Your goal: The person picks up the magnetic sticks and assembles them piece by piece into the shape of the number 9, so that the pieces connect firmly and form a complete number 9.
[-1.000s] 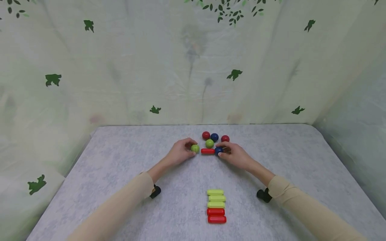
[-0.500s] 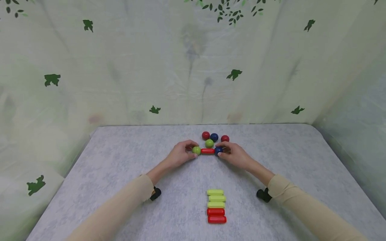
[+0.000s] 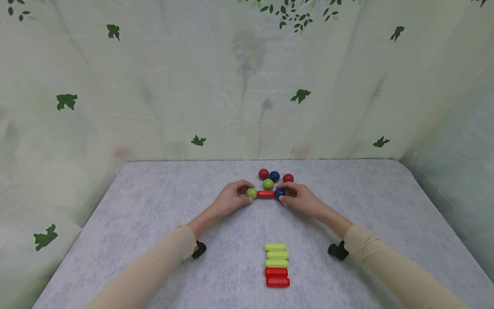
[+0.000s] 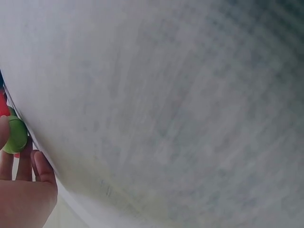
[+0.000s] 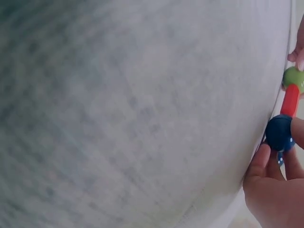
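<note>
My left hand pinches a green ball between thumb and fingers. The ball meets the left end of a short red rod. At the rod's right end sits a blue ball, pinched by my right hand. In the right wrist view the blue ball, the red rod and the green ball form one line. Only part of the green ball shows at the left wrist view's edge, between thumb and fingers.
Just behind the rod lies another green ball. Beyond it are a red ball, a second blue ball and another red ball. Nearer, green rods and red rods lie in a column on the grey table.
My left hand has brought the green ball slightly right and nearer, from a gap beside the red rod to contact with its left end. My right hand has stayed at the blue ball.
</note>
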The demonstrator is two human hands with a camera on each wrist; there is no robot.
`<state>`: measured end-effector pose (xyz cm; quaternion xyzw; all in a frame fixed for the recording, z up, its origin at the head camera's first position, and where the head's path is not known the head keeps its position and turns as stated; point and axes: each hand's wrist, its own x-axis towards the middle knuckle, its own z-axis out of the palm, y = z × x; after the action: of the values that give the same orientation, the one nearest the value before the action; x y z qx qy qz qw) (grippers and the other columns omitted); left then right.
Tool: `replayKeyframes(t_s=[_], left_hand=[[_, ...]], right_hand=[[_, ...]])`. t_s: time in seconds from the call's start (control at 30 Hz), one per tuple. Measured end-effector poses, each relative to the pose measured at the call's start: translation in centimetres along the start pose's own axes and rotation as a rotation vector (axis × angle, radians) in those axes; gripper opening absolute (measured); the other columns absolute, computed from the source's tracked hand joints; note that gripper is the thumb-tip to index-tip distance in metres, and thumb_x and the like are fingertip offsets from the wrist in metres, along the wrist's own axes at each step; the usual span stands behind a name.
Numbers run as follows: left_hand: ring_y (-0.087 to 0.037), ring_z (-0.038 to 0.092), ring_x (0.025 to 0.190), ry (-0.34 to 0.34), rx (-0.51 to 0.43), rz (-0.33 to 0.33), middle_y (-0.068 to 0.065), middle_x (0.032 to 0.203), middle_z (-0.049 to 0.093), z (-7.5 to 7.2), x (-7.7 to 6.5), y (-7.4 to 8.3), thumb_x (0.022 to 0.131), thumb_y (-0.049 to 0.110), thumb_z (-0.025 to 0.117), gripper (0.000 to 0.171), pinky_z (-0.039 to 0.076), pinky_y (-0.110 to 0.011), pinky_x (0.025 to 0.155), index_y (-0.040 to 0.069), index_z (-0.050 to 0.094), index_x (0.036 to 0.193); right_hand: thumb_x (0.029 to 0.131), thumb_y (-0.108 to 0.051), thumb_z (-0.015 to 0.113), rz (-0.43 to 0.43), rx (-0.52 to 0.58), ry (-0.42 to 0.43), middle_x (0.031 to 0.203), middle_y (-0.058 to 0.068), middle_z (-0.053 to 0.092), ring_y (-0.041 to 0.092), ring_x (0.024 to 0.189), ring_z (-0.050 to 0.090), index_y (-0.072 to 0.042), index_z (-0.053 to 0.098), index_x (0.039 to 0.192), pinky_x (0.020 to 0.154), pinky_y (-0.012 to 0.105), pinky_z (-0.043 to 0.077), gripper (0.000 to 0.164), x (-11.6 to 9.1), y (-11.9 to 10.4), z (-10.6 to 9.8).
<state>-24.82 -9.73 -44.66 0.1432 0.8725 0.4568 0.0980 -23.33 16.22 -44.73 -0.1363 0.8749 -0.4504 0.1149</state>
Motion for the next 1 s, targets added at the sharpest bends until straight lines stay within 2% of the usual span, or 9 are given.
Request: replayKeyframes(t_s=[0.13, 0.37, 0.53, 0.67, 0.73, 0.87, 1.0], left_hand=[[-0.021, 0.055, 0.109, -0.001, -0.001, -0.004, 0.0, 0.116, 0.063, 0.1, 0.0, 0.0, 0.087, 0.006, 0.074, 0.036, 0.045, -0.039, 0.095, 0.012, 0.065, 0.121], [-0.023, 0.056, 0.111, 0.0, 0.018, -0.007, -0.005, 0.122, 0.06, -0.2, -0.5, 0.2, 0.085, 0.006, 0.074, 0.048, 0.046, -0.041, 0.095, 0.009, 0.059, 0.131], [-0.025, 0.054, 0.113, 0.064, 0.051, 0.016, -0.009, 0.128, 0.057, -0.2, -1.7, 0.8, 0.086, 0.007, 0.072, 0.048, 0.046, -0.044, 0.094, 0.008, 0.057, 0.132], [-0.026, 0.053, 0.114, 0.148, 0.077, 0.071, -0.009, 0.128, 0.056, -0.1, -2.9, 1.3, 0.088, 0.009, 0.072, 0.043, 0.045, -0.044, 0.094, 0.009, 0.058, 0.129], [-0.027, 0.053, 0.114, 0.16, 0.083, 0.108, -0.008, 0.126, 0.058, 0.1, -3.7, 1.4, 0.089, 0.009, 0.071, 0.04, 0.045, -0.043, 0.094, 0.009, 0.059, 0.127], [-0.028, 0.055, 0.112, 0.129, 0.079, 0.191, -0.005, 0.119, 0.061, 0.8, -5.2, 1.8, 0.09, 0.008, 0.071, 0.031, 0.046, -0.043, 0.093, 0.007, 0.063, 0.12], [-0.026, 0.057, 0.108, 0.062, 0.07, 0.252, -0.003, 0.113, 0.064, 1.9, -6.6, 2.2, 0.09, 0.008, 0.071, 0.025, 0.047, -0.043, 0.091, 0.007, 0.066, 0.115]], right_hand=[[0.096, -0.016, 0.065, 0.011, 0.054, -0.015, 0.109, 0.009, 0.058, 0.025, 0.095, 0.052, -0.013, 0.06, 0.133, 0.074, 0.032, 0.049, 0.038, 0.0, 0.2, -0.1], [0.096, -0.017, 0.066, 0.021, 0.045, -0.016, 0.11, 0.008, 0.059, 0.025, 0.096, 0.053, -0.014, 0.06, 0.133, 0.074, 0.032, 0.05, 0.038, 0.1, 0.2, -0.1], [0.096, -0.016, 0.066, 0.012, 0.05, -0.011, 0.112, 0.008, 0.059, 0.025, 0.097, 0.054, -0.013, 0.06, 0.133, 0.076, 0.032, 0.051, 0.038, 0.1, 0.2, 0.0], [0.096, -0.016, 0.066, 0.014, 0.047, -0.012, 0.114, 0.008, 0.06, 0.025, 0.098, 0.054, -0.013, 0.06, 0.133, 0.078, 0.033, 0.051, 0.038, 0.1, 0.1, 0.0], [0.096, -0.017, 0.066, 0.021, 0.045, -0.015, 0.115, 0.008, 0.06, 0.025, 0.099, 0.054, -0.014, 0.06, 0.133, 0.079, 0.033, 0.051, 0.038, 0.1, 0.0, 0.0], [0.096, -0.017, 0.066, 0.025, 0.039, -0.015, 0.118, 0.008, 0.06, 0.025, 0.102, 0.055, -0.014, 0.06, 0.134, 0.085, 0.036, 0.052, 0.039, 0.1, -0.1, 0.0], [0.096, -0.016, 0.065, 0.016, 0.03, -0.011, 0.122, 0.008, 0.06, 0.025, 0.105, 0.056, -0.013, 0.059, 0.134, 0.09, 0.039, 0.051, 0.038, 0.1, 0.0, -0.1]])
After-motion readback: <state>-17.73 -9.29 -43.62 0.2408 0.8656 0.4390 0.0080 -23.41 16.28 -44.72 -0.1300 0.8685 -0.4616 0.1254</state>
